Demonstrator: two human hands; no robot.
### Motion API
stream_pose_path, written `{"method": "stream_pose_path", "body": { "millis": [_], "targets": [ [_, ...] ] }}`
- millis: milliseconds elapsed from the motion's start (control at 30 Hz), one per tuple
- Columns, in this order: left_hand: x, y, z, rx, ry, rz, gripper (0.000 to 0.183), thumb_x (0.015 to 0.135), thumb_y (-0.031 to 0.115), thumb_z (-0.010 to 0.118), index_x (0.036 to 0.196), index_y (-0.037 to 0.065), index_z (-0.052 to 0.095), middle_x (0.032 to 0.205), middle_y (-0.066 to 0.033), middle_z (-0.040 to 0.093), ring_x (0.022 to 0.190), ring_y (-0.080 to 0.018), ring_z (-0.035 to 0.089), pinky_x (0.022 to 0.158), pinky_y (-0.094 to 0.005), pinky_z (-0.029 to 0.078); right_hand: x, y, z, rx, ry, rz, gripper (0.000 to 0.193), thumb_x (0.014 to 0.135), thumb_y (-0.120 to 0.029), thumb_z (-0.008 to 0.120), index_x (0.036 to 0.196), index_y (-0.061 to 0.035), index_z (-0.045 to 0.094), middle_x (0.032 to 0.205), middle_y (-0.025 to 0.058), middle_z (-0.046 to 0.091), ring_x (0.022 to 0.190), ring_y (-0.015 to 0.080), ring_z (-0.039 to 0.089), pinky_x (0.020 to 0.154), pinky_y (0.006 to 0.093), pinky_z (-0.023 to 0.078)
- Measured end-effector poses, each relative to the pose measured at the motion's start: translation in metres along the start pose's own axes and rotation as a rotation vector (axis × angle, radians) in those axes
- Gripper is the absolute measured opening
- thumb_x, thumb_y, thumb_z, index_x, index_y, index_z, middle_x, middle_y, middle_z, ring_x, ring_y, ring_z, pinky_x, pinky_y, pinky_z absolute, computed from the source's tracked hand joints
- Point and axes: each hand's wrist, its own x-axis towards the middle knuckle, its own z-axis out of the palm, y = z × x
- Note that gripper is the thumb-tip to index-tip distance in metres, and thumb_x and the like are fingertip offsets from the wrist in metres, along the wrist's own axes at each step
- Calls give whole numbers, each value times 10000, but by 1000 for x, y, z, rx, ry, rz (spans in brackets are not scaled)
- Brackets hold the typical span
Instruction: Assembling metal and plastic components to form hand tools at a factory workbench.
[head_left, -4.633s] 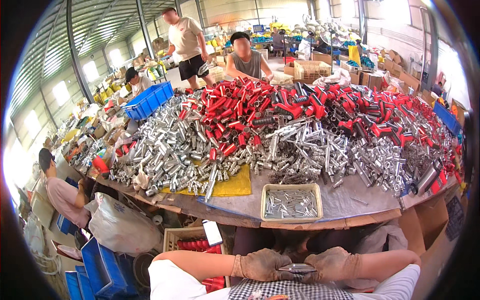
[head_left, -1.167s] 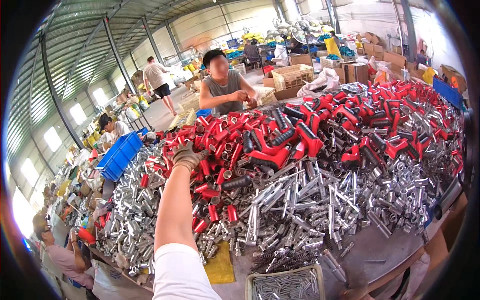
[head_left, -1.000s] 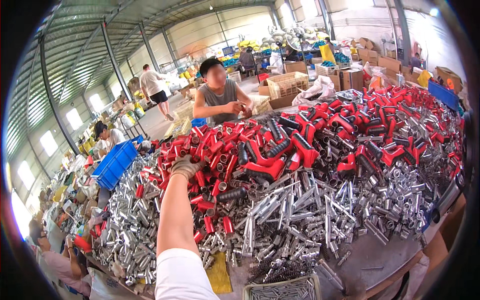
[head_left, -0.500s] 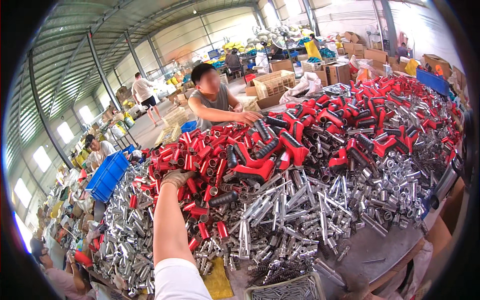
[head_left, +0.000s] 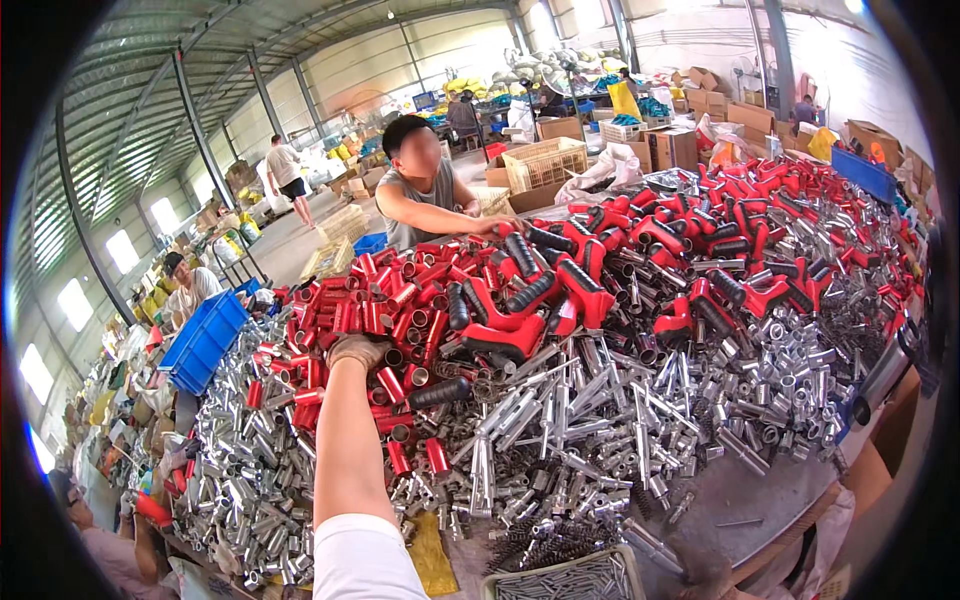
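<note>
Dozens of red tubes point(head_left: 402, 294) are heaped left of centre on a crowded table, their near side reached by the gloved left hand point(head_left: 358, 350); its fingers are partly hidden, so its grip cannot be told. The gloved right hand point(head_left: 706, 566) is blurred at the near edge beside a silver cylinder point(head_left: 655, 545); whether that is gripped cannot be told. Open room is left only on a grey tabletop strip point(head_left: 770, 495) at lower right, bordered by silver parts point(head_left: 600, 440) and a tray point(head_left: 550, 563) cut off by the frame. Both hands were held together near the body 4.6 seconds ago; now they are well apart.
</note>
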Motion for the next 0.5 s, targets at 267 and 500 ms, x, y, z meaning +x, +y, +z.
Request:
{"method": "stream_pose_path", "body": {
  "millis": [267, 500],
  "targets": [
    [-2, 0, 3, -24, 7, -53, 716, 733, 656, 601, 1166, 87, 639, 1222, -183, 593, 1146, -313, 569, 954, -406, 448, -4, -1, 1, 107, 11, 21, 590, 747, 30, 539, 1329, 18, 441, 1263, 206, 545, 1213, 321, 505, 1017, 378, 394],
    [-3, -1, 2, -8, 34, -24, 734, 742, 666, 578, 1145, 56, 641, 1175, -202, 614, 1117, -332, 583, 937, -400, 454, -5, 1, 4, 73, -15, 90, 567, 761, 26, 531, 1322, 9, 451, 1245, 192, 558, 1184, 307, 524, 996, 370, 405]
  ]
}}
